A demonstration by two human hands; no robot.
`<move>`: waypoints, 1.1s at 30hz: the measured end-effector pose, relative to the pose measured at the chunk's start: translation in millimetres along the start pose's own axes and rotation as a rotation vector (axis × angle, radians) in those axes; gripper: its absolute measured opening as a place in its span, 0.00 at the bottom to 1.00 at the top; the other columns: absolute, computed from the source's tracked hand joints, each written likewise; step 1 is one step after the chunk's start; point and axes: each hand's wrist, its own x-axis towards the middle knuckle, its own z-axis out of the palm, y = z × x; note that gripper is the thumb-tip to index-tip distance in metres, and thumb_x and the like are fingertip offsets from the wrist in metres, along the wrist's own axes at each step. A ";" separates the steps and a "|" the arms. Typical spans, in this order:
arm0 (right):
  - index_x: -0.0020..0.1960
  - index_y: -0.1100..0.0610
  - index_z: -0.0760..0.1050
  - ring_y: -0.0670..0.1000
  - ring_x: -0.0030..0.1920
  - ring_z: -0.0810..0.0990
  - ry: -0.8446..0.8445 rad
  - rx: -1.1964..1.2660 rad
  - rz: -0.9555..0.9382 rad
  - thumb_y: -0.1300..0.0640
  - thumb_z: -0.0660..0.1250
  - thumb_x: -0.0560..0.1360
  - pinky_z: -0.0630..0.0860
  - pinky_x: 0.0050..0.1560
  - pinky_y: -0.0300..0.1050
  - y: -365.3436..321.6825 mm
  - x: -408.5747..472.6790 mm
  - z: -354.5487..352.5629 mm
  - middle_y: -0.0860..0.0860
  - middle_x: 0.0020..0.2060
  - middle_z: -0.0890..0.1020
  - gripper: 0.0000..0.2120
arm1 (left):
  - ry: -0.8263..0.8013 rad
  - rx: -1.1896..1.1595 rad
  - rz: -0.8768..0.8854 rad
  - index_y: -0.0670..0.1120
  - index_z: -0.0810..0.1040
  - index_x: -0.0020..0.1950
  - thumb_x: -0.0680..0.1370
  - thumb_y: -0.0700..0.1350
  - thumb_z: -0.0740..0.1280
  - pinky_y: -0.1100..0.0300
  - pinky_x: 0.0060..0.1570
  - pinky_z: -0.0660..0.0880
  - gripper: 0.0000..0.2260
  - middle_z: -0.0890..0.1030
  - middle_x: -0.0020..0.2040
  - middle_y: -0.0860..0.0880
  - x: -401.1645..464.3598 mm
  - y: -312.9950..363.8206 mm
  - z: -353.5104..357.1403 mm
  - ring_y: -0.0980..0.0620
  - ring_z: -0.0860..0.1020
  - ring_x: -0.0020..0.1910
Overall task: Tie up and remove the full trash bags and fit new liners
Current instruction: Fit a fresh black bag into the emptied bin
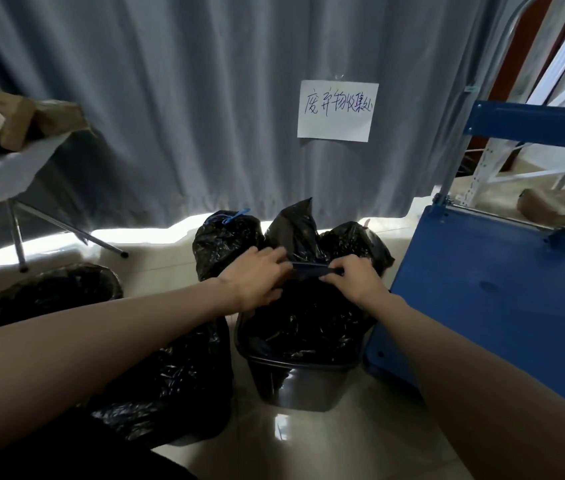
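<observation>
Head view: my left hand [257, 275] and right hand [350, 277] pinch the liner [305, 327] at the bin [295, 386] far rim; it's probably being fitted, so I'd stretch it evenly.

Black liner [309, 327], grey bin [302, 386], blue cart [503, 289] (curtain [170, 98] grey).

Bin [303, 386] contents hidden under liner [309, 323]
</observation>
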 end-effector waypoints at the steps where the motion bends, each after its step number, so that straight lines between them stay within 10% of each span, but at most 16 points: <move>1: 0.42 0.50 0.80 0.53 0.43 0.80 0.006 0.039 -0.015 0.50 0.69 0.76 0.76 0.47 0.48 -0.2 0.2 -0.7 0.49 0.37 0.81 0.06 | 0.028 -0.013 -0.031 0.50 0.69 0.65 0.76 0.54 0.66 0.54 0.55 0.69 0.19 0.69 0.62 0.49 6.4 -2.3 0.7 0.48 0.73 0.59; 11: 0.39 0.59 0.78 0.52 0.37 0.77 0.128 0.252 0.076 0.46 0.68 0.77 0.75 0.46 0.49 9.0 5.7 -11.5 0.52 0.31 0.77 0.17 | -0.101 -0.223 -0.188 0.47 0.68 0.63 0.76 0.50 0.68 0.53 0.47 0.73 0.19 0.81 0.54 0.44 52.0 13.8 15.2 0.41 0.80 0.52; 16: 0.53 0.56 0.62 0.54 0.41 0.73 0.290 0.201 0.220 0.62 0.61 0.79 0.70 0.41 0.50 19.4 1.9 -26.2 0.52 0.41 0.73 0.08 | -0.020 -0.389 -0.291 0.49 0.62 0.53 0.74 0.41 0.66 0.47 0.42 0.76 0.14 0.76 0.40 0.47 56.9 5.9 14.6 0.39 0.77 0.41; 20: 0.37 0.54 0.70 0.53 0.37 0.74 0.331 0.167 0.171 0.73 0.56 0.71 0.71 0.36 0.47 22.9 4.6 -27.2 0.57 0.49 0.77 0.15 | 0.078 -0.375 -0.246 0.51 0.60 0.45 0.72 0.36 0.61 0.45 0.36 0.72 0.13 0.72 0.37 0.50 56.3 -1.1 13.4 0.43 0.73 0.35; 26: 0.47 0.59 0.77 0.55 0.48 0.74 0.258 -0.252 0.010 0.74 0.64 0.72 0.73 0.41 0.49 11.4 -7.4 -22.9 0.54 0.55 0.70 0.12 | 0.168 0.095 0.116 0.49 0.75 0.55 0.74 0.39 0.64 0.57 0.43 0.65 0.11 0.72 0.53 0.49 49.7 -12.3 6.5 0.49 0.78 0.41; 33: 0.65 0.61 0.70 0.58 0.60 0.70 0.143 -0.430 -0.011 0.71 0.69 0.72 0.70 0.45 0.45 8.4 0.7 -1.5 0.58 0.66 0.63 0.23 | -0.026 0.335 -0.060 0.48 0.73 0.60 0.77 0.41 0.62 0.55 0.51 0.66 0.12 0.71 0.60 0.48 64.4 -21.5 19.9 0.49 0.78 0.48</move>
